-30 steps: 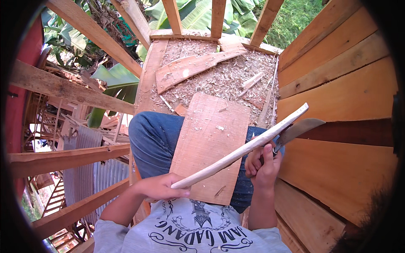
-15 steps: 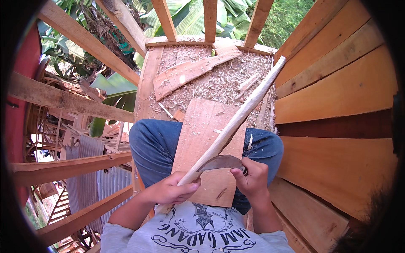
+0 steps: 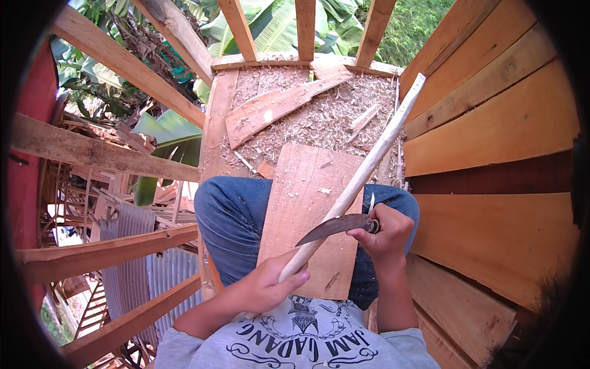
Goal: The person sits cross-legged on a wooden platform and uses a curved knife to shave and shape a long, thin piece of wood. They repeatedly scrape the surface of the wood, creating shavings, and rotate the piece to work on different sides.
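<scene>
A long pale, peeled wooden stick (image 3: 375, 157) slants from my lap up to the far right. My left hand (image 3: 270, 280) is closed around its near end. In my right hand (image 3: 386, 232) is a knife with a broad curved blade (image 3: 332, 228), gripped by the handle. The blade lies across the stick a little beyond my left hand, its tip pointing left. Whether its edge bites into the wood cannot be told. Beneath the stick, a flat wooden board (image 3: 295, 197) with a few shavings rests across my lap, between my knees in blue jeans (image 3: 233, 215).
Wood shavings (image 3: 319, 117) cover the floor ahead, around an angular plank piece (image 3: 270, 114) and a smaller offcut (image 3: 364, 120). A plank wall (image 3: 491, 240) stands close on the right. Wooden rails (image 3: 110, 147) edge the left and front, with banana leaves (image 3: 264, 31) outside.
The knife and my right hand have moved up and forward along the stick. The blade now crosses over the stick. The stick has shifted slightly right, with my left hand still gripping it.
</scene>
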